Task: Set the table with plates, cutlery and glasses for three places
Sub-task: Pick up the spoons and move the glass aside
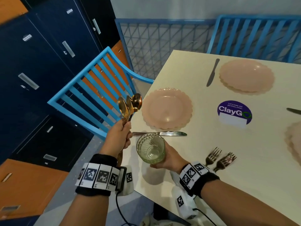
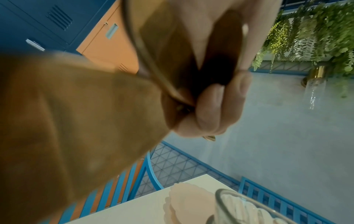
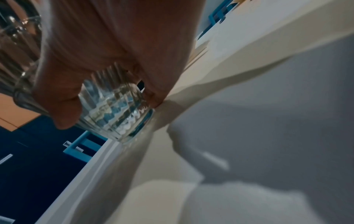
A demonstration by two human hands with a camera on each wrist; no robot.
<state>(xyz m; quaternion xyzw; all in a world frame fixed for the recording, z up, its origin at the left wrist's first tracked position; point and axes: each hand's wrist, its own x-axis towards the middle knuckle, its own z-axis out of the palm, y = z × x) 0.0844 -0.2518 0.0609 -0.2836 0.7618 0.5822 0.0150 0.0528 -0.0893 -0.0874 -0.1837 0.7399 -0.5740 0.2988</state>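
A ribbed glass tumbler was held upright in the right hand, fingers curled round its wall, its base just at the near-left edge of the cream table. A bunch of gold spoons was gripped by the handles in the left hand, fingers closed round them, bowls upward. Just beyond the glass lay a table knife beside a pink scalloped plate. Two forks lay to the right; a second plate and knife were set farther off.
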